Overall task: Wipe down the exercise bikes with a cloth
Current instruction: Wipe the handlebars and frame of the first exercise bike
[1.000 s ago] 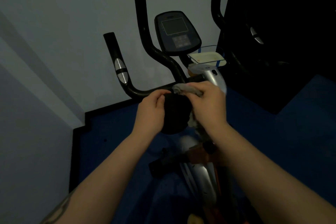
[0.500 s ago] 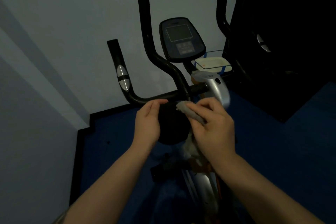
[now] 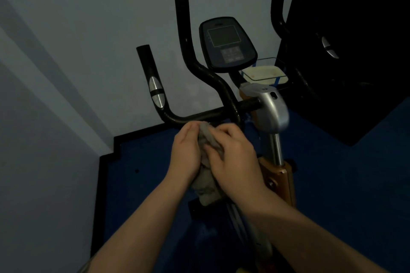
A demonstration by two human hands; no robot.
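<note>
Both hands bunched around grey cloth (image 3: 207, 157): left hand (image 3: 186, 154) cupping one side, right hand (image 3: 236, 157) gripping over it, tail hanging below, just beneath bike handlebar (image 3: 199, 115).

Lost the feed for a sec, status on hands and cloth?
Left hand and right hand both grip the grey cloth, bunched between them. Cloth just below the bike's black handlebar. Nothing in the way.
</note>
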